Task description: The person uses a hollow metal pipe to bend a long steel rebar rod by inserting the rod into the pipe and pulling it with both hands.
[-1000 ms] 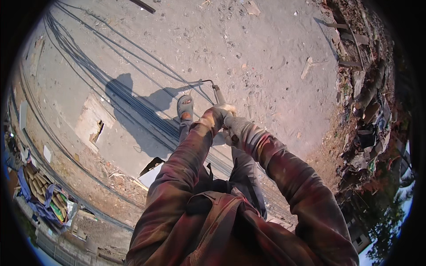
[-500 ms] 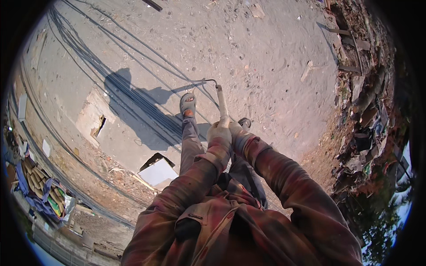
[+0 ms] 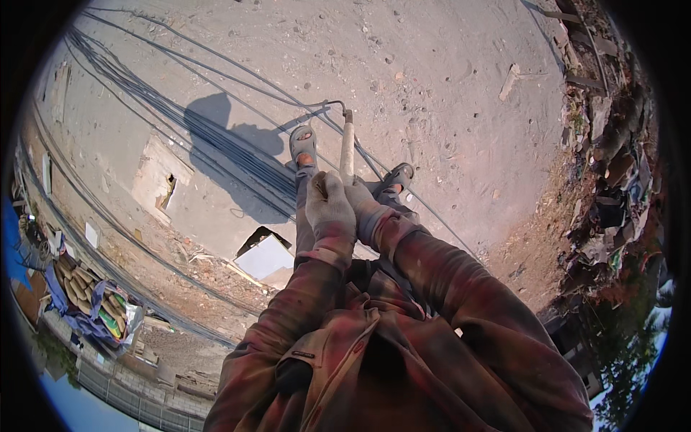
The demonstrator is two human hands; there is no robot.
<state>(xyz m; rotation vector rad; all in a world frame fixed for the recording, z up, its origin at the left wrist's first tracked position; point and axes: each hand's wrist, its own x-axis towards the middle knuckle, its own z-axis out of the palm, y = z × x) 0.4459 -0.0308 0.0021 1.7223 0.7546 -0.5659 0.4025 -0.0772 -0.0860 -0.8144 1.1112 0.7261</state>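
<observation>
A long pale, tube-like handle (image 3: 347,147) points away from me, with a dark bent metal end (image 3: 337,103) at its far tip. My right hand (image 3: 362,196), in a pale work glove, is closed round the near end of this handle. Pressed close on its left is my left hand (image 3: 330,203), also gloved, with its fingers curled; what lies inside them is hidden. The bent end meets or lies over a thin dark rod on the ground; I cannot tell which. A bundle of long thin rods (image 3: 155,97) runs from the upper left toward my feet.
My sandalled left foot (image 3: 303,146) stands beside the rods, my right foot (image 3: 400,176) farther right. At left are a broken hole (image 3: 170,191), a pale board (image 3: 265,258) over a dark opening, and a sack pile (image 3: 90,299). Rubble (image 3: 604,194) edges the right.
My left hand has shifted left and now shows more beside the handle. The handle stands more upright in view, its bent end slightly farther up and left. The view has shifted somewhat.
</observation>
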